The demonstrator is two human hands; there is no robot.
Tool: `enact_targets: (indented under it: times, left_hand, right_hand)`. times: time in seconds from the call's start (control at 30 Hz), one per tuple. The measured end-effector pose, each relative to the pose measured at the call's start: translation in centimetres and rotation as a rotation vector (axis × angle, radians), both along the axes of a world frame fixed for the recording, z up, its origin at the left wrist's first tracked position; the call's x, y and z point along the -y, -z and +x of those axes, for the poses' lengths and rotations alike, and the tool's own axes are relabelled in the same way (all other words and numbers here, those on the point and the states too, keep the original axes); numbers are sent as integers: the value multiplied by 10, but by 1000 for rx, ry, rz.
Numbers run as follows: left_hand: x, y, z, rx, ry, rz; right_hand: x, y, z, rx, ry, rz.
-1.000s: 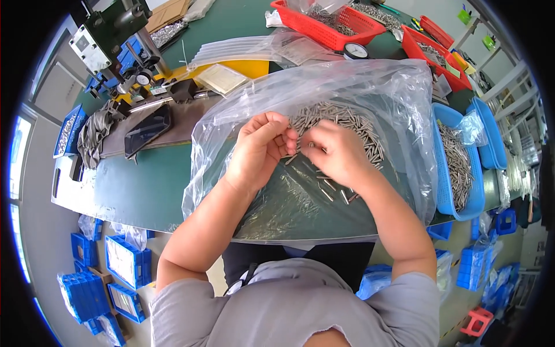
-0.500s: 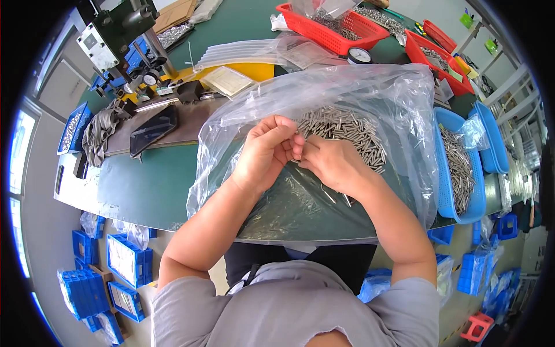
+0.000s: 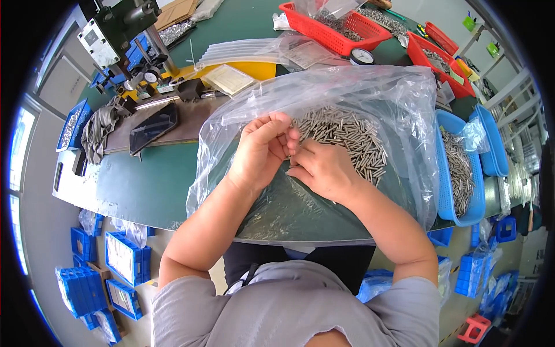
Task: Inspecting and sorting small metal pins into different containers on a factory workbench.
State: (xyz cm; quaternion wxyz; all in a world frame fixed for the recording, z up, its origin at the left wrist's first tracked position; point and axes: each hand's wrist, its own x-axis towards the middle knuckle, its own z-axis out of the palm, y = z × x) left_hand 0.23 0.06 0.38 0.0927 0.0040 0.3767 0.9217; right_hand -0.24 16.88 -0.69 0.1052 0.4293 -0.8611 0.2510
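Observation:
A heap of small metal pins [image 3: 352, 136] lies on a clear plastic bag [image 3: 399, 98] spread over the green table. At the heap's left edge my left hand [image 3: 266, 144] is raised with its fingers curled and thumb pressed to the index finger; whatever it pinches is too small or hidden to make out. My right hand [image 3: 326, 168] is just beside it, palm down, fingers bent together near the left fingertips. Its fingertips are partly hidden, and I cannot make out what they hold. Some pins lie behind the right hand.
A blue basket of metal pins [image 3: 448, 199] stands at the right. Red baskets [image 3: 329, 39] of parts sit at the back. To the left are a black phone [image 3: 153, 128], a grey cloth [image 3: 101, 136] and a gauge stand [image 3: 153, 49]. Blue crates [image 3: 127, 260] stand on the floor.
Both hands have shifted slightly left. My right hand has moved a little lower, with its thumb now apart below the other fingers, and covers loose pins seen before.

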Motion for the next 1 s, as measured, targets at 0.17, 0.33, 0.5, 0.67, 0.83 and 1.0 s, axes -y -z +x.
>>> enact_targets:
  times: [0.17, 0.33, 0.5, 0.67, 0.83, 1.0]
  left_hand:
    - [-1, 4, -1, -8, 6, -10]
    - [-4, 4, 2, -9, 72, 8]
    - [-10, 4, 5, -12, 171, 11]
    - [-12, 5, 5, 3, 204, 1]
    - [-12, 5, 7, -9, 201, -1]
    - [-12, 7, 6, -13, 204, -22]
  right_hand:
    - [-5, 1, -2, 15, -31, -14]
    - [-20, -29, -12, 480, 119, -416]
    - [-29, -36, -19, 924, 0, -832]
    - [-23, -23, -17, 848, -28, -813]
    - [-20, -24, -16, 984, -78, -766]
    - [-20, -28, -14, 1132, -157, -855]
